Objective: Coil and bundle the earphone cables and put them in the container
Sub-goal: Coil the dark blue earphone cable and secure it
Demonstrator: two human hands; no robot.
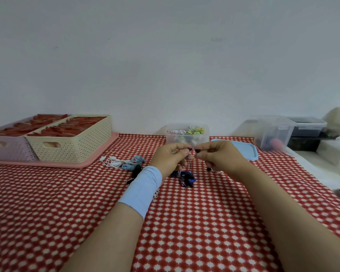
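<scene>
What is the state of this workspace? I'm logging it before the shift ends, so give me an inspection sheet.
Surface: red-and-white patterned cloth covers the table.
Job's things: open clear container holds bundled earphones; blue lid lies to its right.
Clutter: white earphones and light blue earphones lie loose near the left wrist.
Grippers: left hand and right hand each pinch an earbud of the dark earphones.
Cables: the dark cable hangs into a tangle on the cloth.
Surroundings: baskets on a pink tray, clear boxes, white wall.
</scene>
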